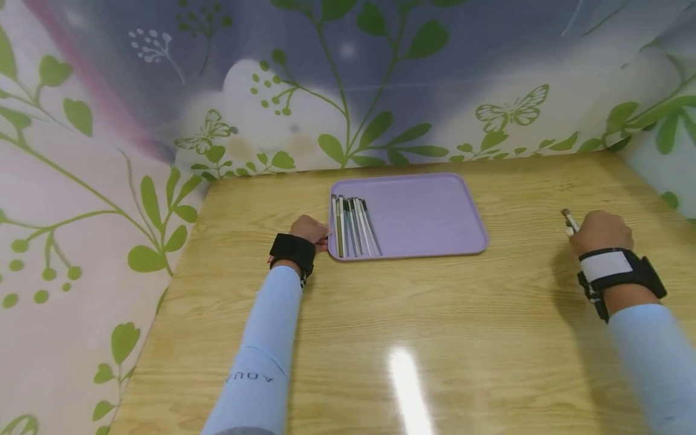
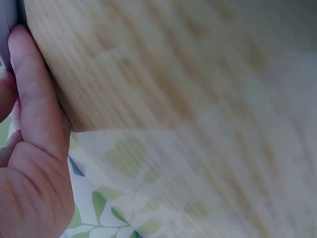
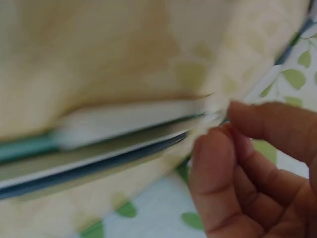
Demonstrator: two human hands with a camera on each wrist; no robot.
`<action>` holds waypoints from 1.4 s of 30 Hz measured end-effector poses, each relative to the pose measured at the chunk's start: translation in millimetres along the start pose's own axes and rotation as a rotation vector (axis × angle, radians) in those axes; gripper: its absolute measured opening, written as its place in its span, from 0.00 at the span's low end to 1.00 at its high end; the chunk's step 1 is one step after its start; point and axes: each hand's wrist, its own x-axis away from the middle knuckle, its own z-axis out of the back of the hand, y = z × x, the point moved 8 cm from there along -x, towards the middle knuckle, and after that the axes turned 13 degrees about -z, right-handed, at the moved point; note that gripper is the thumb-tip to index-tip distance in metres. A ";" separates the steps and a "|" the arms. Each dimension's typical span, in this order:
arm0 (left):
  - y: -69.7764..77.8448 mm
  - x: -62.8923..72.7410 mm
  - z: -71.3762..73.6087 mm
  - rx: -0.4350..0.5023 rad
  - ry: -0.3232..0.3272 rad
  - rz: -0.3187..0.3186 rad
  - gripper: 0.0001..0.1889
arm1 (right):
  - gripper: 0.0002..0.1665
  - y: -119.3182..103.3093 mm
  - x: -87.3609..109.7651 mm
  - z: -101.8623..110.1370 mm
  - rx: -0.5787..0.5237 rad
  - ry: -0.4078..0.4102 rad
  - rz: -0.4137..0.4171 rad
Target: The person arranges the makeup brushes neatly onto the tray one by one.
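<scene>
A purple tray lies on the wooden table, with several slim brushes side by side along its left end. At the tray's left rim, my left hand holds the edge between thumb and fingers; the left wrist view shows one finger stretched along it. Far to the right of the tray, my right hand pinches brushes, one with a brown bristle tip pointing away. In the right wrist view their white, teal and dark blue handles look blurred, and how many are held cannot be made out.
The wooden table reaches back to a wall printed with green leaves and butterflies. More printed wall stands along the left side, and another wall at the right.
</scene>
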 end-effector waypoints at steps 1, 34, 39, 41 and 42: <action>-0.9 0.9 1.5 -0.003 0.001 0.004 0.14 | 0.16 6.1 1.8 -2.2 0.003 -0.010 0.003; -6.8 -1.8 11.0 -0.001 0.051 0.003 0.13 | 0.20 -110.9 26.3 -4.0 -0.083 -0.169 0.230; -7.6 -2.8 4.4 0.043 0.041 -0.002 0.14 | 0.16 -194.2 43.2 -16.3 -0.176 -0.258 0.299; -6.9 -3.7 0.5 0.054 0.037 -0.003 0.14 | 0.15 -221.1 49.0 -28.0 -0.204 -0.307 0.295; -6.0 -4.1 -1.9 0.054 0.031 -0.006 0.13 | 0.15 -232.8 51.7 -34.0 -0.210 -0.325 0.294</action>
